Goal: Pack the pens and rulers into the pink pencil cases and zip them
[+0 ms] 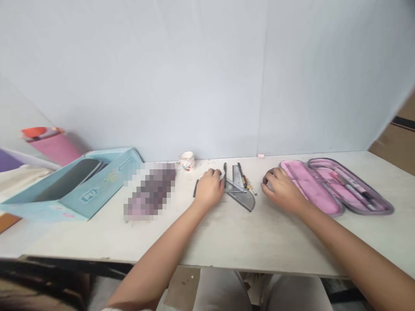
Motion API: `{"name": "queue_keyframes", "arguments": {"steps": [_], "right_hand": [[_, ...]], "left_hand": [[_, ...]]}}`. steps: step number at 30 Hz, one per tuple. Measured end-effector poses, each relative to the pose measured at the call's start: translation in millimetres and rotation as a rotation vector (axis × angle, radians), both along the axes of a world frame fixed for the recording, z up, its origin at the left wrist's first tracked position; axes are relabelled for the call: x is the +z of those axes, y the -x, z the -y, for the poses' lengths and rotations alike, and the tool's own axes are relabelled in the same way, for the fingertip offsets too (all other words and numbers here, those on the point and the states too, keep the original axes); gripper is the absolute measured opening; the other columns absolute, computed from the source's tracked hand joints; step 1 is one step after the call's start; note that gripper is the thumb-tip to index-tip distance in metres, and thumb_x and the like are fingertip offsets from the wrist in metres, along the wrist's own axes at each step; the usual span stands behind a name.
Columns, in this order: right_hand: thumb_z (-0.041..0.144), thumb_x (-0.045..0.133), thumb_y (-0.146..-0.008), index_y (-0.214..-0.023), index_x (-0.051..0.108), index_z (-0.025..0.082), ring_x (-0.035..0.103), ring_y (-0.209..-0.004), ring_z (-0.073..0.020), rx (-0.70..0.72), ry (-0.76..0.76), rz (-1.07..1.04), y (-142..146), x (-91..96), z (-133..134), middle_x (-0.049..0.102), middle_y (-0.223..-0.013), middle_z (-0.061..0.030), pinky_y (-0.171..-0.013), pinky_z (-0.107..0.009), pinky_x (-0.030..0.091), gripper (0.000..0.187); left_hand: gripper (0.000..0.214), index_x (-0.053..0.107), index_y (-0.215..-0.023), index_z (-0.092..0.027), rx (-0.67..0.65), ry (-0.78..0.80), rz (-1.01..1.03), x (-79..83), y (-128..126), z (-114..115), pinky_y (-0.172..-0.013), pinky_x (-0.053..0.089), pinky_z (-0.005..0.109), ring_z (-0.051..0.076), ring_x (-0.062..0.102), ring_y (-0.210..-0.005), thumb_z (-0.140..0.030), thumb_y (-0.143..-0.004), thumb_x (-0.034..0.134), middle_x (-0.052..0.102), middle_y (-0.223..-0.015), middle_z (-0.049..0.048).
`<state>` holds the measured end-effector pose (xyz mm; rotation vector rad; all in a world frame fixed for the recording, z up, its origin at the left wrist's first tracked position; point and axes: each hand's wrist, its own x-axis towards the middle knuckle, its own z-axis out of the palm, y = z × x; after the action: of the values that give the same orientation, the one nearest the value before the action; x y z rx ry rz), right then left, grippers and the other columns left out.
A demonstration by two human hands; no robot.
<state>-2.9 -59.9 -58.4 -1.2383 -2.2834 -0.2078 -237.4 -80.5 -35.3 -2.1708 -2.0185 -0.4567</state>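
**Hands Flank Set Square on Desk**

From the head camera: a plastic set square point(241, 196) lies between the hands. The left hand point(209, 188) curls against it, any grip hidden; the relaxed, empty right hand point(282, 190) rests on the desk point(259, 242) just beside an open pink pencil case point(311, 185).

The translucent grey plastic set square point(242, 199) looks smooth and faintly glossy, with light scratches. The open pink-and-grey zip pencil case point(311, 185) has a soft, matt cloth lining inside a woven grey fabric rim. The long white tabletop point(259, 242) is a matt laminate, scuffed and grubby in patches. The light-blue cardboard box point(97, 190) has a smooth printed paper finish with a slight sheen. The small white cup point(186, 161) looks glazed and glossy. The pale blue-grey backdrop point(162, 77) is a flat, matt sheet. The brown cardboard point(395, 138) looks dull and plain.
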Motion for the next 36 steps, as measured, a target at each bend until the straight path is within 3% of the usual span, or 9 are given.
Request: {"name": "queue_keyframes", "arguments": {"steps": [4,10,13,16,18,20,24,29,36], "right_hand": [[0.024,0.043,-0.082,-0.084,0.06,0.015,0.045,-0.096,-0.0245,0.12,0.038,0.021,73.7,0.7,-1.1,0.055,-0.091,-0.0116,-0.083,-0.036,0.037,0.02],[0.024,0.042,-0.084,-0.085,0.061,0.013,0.045,-0.098,-0.0235,0.228,0.063,0.081,146.1,-0.9,7.1,0.056,-0.092,-0.0121,-0.087,-0.035,0.035,0.023],[0.028,0.041,-0.086,-0.086,0.062,0.013,0.046,-0.098,-0.0213,0.228,0.126,0.017,156.2,-2.0,7.2,0.058,-0.093,-0.0115,-0.089,-0.033,0.034,0.026],[0.033,0.039,-0.088,-0.085,0.061,0.014,0.05,-0.095,-0.0189,0.208,0.234,-0.139,151.1,-2.0,3.4,0.06,-0.091,-0.01,-0.087,-0.032,0.036,0.03],[0.035,0.038,-0.088,-0.083,0.06,0.015,0.053,-0.09,-0.0176,0.205,0.309,-0.291,139.7,-1.7,0.3,0.061,-0.087,-0.0082,-0.083,-0.03,0.038,0.03],[0.037,0.04,-0.086,-0.083,0.059,0.015,0.055,-0.086,-0.0173,0.193,0.35,-0.454,121.6,-1.7,-2.2,0.061,-0.086,-0.0069,-0.079,-0.03,0.04,0.029],[0.041,0.044,-0.082,-0.084,0.055,0.017,0.055,-0.083,-0.0178,0.119,0.338,-0.702,65.8,-1.9,-3.9,0.059,-0.087,-0.0063,-0.072,-0.03,0.044,0.027],[0.043,0.046,-0.081,-0.079,0.053,0.018,0.053,-0.081,-0.0183,-0.073,0.135,-0.726,-30.6,0.8,-2.3,0.057,-0.083,-0.0055,-0.074,-0.032,0.043,0.026],[0.045,0.044,-0.082,-0.085,0.055,0.015,0.05,-0.087,-0.0232,-0.557,-0.107,-0.379,-165.2,-4.0,7.7,0.052,-0.09,-0.0113,-0.078,-0.035,0.04,0.032]], "left_hand": [[0.037,0.05,-0.104,-0.011,0.247,0.095,-0.166,-9.4,66.8,20.9,-0.075,0.043,0.036,0.029,0.052,-0.099,-0.04,-0.084,0.036,0.054,-0.104,0.0168],[0.031,0.055,-0.088,-0.013,0.21,0.262,-0.046,-23.7,98.6,30.4,-0.073,0.042,0.035,0.026,0.059,-0.087,-0.035,-0.085,0.032,0.061,-0.091,0.0151],[0.032,0.052,-0.079,-0.015,0.1,0.256,0.264,-19.3,92.4,29.0,-0.07,0.041,0.032,0.021,0.058,-0.077,-0.034,-0.087,0.028,0.06,-0.079,0.0108],[0.032,0.047,-0.072,-0.017,-0.108,0.359,0.801,-13.0,72.4,28.1,-0.06,0.04,0.026,0.014,0.051,-0.062,-0.038,-0.087,0.028,0.051,-0.065,0.0022],[0.031,0.046,-0.072,-0.016,-0.221,0.462,1.115,-9.8,52.4,26.6,-0.057,0.039,0.024,0.011,0.046,-0.056,-0.041,-0.085,0.035,0.047,-0.063,-0.0008],[0.03,0.047,-0.073,-0.015,-0.273,0.539,1.289,-7.4,28.1,22.6,-0.055,0.038,0.023,0.009,0.044,-0.055,-0.043,-0.083,0.042,0.046,-0.064,-0.0015],[0.028,0.052,-0.081,-0.015,-0.306,0.57,1.31,-4.5,-32.6,6.2,-0.055,0.038,0.022,0.008,0.045,-0.055,-0.042,-0.082,0.046,0.049,-0.066,-0.001],[0.025,0.054,-0.092,-0.014,-0.516,0.534,1.006,-5.6,-128.6,-13.8,-0.063,0.043,0.025,0.011,0.052,-0.065,-0.033,-0.084,0.04,0.057,-0.077,0.0031],[0.035,0.049,-0.113,-0.014,-0.8,0.166,0.379,-15.9,-247.7,-16.2,-0.089,0.04,0.038,0.023,0.05,-0.101,-0.03,-0.082,0.043,0.057,-0.106,0.0107]]}}
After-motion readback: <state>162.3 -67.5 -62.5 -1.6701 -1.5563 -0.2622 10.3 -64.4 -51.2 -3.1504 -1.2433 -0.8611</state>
